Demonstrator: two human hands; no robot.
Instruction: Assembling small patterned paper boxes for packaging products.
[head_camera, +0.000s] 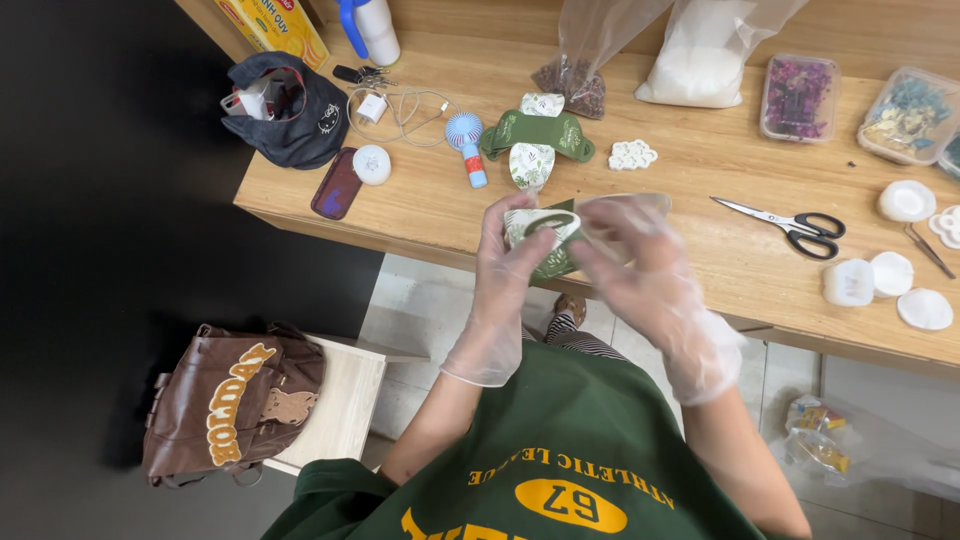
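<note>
Head view: gloved hands (575, 255) pinching green-and-white packet (545, 235), its lower half hidden; contents unclear

Person's clothing and hand covering, head view.

Thin, translucent disposable gloves are worn on the left hand (505, 262) and the right hand (640, 262); the film is seen wrinkled and loose, with cuffs flaring open just past the wrists. The fingers (500, 225) are fully covered by the same clear film. The forearms are left uncovered below the cuffs. A dark green short-sleeved top is worn, printed across the chest with yellow lettering and a yellow oval badge. Black-and-white striped fabric is noted on the lower body, partly hidden below the top.
</note>
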